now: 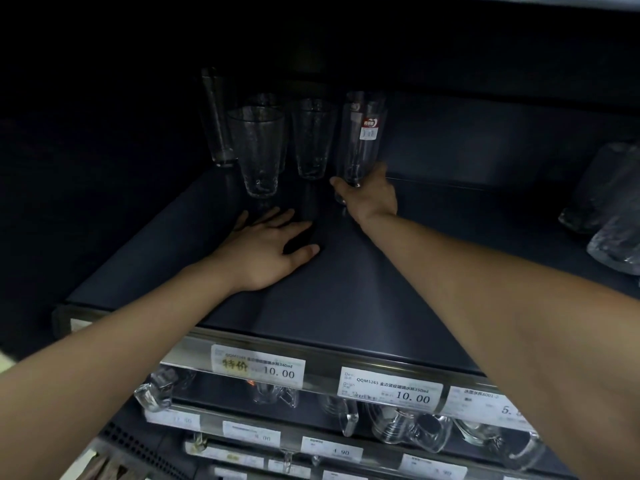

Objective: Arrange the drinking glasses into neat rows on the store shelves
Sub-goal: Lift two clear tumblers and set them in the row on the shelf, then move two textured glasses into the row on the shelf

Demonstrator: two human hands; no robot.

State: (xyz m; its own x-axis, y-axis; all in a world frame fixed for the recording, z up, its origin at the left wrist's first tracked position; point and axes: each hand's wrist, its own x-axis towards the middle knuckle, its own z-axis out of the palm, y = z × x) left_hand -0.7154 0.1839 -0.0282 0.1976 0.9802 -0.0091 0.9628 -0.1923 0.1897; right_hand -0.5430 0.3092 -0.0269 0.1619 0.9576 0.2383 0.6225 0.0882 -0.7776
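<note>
Left forearm [114, 355] comes in from 7 o'clock and right forearm [502, 289] from 4, over the price tags [258, 367]. Left hand [266, 251] lies flat on the shelf [346, 299], palm down, fingers straight and slightly spread, holding nothing. Right hand [367, 195] is at its 2 o'clock, fingers wrapped round the base of the stickered glass [363, 140]. Dimpled glass [258, 150] is at 12 of the left hand. Second glass [313, 140] stands between it and the held one. Slim glass [216, 116] is at 11. Side glasses [602, 202] are at 3, well apart.
</note>
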